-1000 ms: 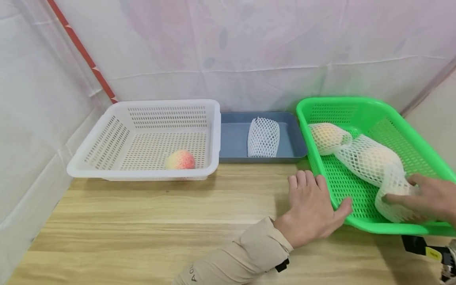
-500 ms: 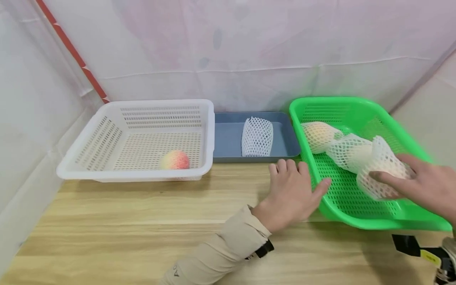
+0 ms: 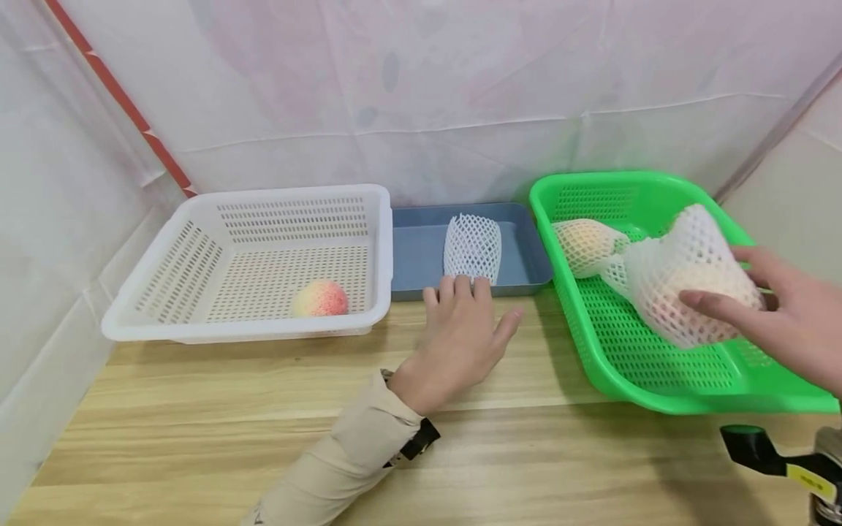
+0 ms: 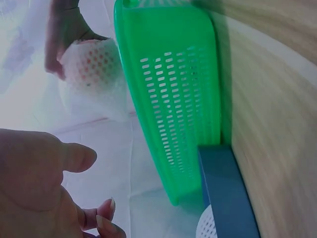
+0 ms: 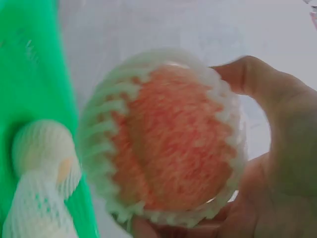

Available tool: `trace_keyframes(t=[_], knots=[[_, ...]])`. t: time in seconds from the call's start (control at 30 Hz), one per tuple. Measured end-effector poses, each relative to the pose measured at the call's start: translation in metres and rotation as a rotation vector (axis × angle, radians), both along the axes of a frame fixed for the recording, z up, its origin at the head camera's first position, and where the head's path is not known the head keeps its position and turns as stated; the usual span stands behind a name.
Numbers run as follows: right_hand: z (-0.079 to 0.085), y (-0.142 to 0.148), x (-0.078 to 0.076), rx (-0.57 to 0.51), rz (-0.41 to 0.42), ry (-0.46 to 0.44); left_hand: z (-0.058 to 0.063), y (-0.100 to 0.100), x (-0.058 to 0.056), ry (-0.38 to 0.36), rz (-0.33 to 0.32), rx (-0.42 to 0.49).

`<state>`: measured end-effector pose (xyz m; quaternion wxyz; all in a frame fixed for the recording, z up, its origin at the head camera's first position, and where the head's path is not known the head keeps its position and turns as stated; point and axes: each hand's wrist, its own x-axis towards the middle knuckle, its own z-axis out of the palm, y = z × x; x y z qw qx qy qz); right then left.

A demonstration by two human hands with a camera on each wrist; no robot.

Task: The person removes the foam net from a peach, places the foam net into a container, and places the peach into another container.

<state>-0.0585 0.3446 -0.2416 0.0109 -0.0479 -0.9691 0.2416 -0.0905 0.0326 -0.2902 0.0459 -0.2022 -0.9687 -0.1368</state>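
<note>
My right hand [image 3: 789, 310] grips a peach [image 5: 173, 139] in a white foam net sleeve [image 3: 697, 256], lifted above the green basket [image 3: 631, 391]. Seen from the right wrist, the sleeve's end is open and the reddish peach shows, thumb and fingers on either side. My left hand [image 3: 454, 347] is over the wooden table in front of the grey-blue tray [image 3: 414, 256], palm down, thumb spread, holding nothing. Inside the green basket lies another sleeved fruit [image 3: 588, 245]. One more net sleeve [image 3: 615, 272] is mostly hidden behind the held peach.
An unfilled foam net [image 3: 472, 248] lies in the tray. To the left, a white basket [image 3: 246, 329] holds one bare red-and-yellow peach [image 3: 322, 298]. A pale cloth wall [image 3: 460, 88] stands behind the containers.
My right hand has raised the sleeved peach from the green basket's near right corner, up and leftward. The left hand has left the basket's rim and moved left.
</note>
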Motion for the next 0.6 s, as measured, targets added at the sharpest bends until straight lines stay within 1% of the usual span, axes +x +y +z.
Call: trace_keyframes(t=[0.07,0.13,0.27,0.37,0.5,0.6], knots=[[-0.001,0.004,-0.002,-0.075,-0.002,0.021,0.002,-0.005,0.000,0.027,0.007,0.009],[-0.003,0.006,-0.006,-0.113,-0.010,0.043,0.003,-0.010,0.000,0.044,0.013,0.015],[-0.003,0.003,-0.013,-0.108,0.026,0.061,0.003,-0.019,0.000,0.068,0.024,0.013],[0.000,-0.008,-0.015,-0.098,0.072,0.066,0.001,-0.027,0.000,0.090,0.026,0.011],[-0.001,-0.022,-0.016,-0.124,0.085,0.016,-0.001,-0.040,0.001,0.113,0.009,0.028],[-0.002,-0.029,-0.017,-0.122,0.087,-0.021,-0.003,-0.050,0.003,0.126,-0.017,0.063]])
